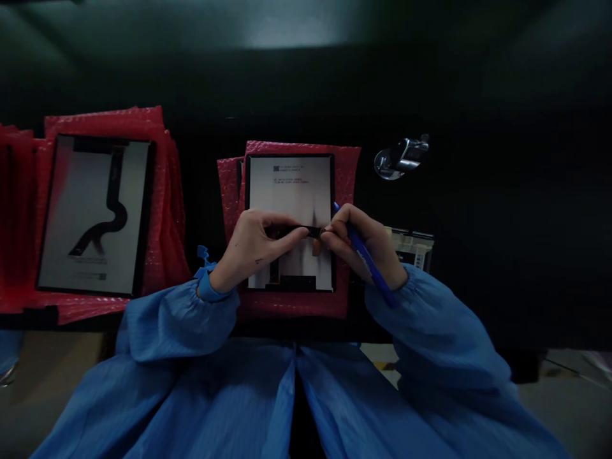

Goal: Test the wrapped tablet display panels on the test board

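A display panel (291,197) lies back side up on pink bubble wrap (347,172), with small printed text near its top edge. Above its lower half, my left hand (258,245) is closed in a pinch on a black flex cable (313,231). Thumb and forefinger of my right hand (368,242) close on the cable's connector end. A blue pen (370,264) is tucked in that same hand and slants down toward the wrist. Where the cable runs under my left fingers is hidden.
On the left, another display panel (98,197) with a curved black cable rests on a stack of pink bubble-wrap bags (167,210). A shiny metal object (401,156) stands at the back right. Beside my right wrist is a partly covered panel-like item (415,245).
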The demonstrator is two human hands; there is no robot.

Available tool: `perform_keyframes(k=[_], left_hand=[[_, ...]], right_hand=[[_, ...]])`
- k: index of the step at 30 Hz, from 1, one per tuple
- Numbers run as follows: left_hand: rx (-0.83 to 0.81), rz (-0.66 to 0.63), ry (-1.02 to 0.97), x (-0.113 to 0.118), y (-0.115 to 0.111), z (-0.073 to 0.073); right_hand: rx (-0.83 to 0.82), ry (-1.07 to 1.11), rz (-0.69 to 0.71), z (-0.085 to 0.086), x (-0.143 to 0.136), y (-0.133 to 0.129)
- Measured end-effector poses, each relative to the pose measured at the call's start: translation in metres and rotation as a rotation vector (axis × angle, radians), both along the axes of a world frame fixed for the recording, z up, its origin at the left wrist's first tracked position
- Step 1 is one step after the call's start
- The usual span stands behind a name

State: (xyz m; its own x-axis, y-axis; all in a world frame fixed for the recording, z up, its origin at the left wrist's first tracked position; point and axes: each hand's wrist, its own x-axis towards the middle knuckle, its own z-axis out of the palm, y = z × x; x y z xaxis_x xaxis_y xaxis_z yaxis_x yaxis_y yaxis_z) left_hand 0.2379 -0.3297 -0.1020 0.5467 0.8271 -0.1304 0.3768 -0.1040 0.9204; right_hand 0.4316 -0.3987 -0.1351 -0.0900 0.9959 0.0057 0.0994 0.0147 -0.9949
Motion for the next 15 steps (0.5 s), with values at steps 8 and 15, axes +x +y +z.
perform_keyframes(k=[8,15], left_hand=[[-0.022,-0.069,-0.022,-0.0010,0.0017,-0.0004],[-0.144,-0.208,-0.052,-0.0026,0.0012,-0.0009]], right_hand=[[-0.010,0.008,0.060,0.0038,0.0000,0.0005],[-0.015,-0.040,0.120,0.0022,0.0033,-0.0006]])
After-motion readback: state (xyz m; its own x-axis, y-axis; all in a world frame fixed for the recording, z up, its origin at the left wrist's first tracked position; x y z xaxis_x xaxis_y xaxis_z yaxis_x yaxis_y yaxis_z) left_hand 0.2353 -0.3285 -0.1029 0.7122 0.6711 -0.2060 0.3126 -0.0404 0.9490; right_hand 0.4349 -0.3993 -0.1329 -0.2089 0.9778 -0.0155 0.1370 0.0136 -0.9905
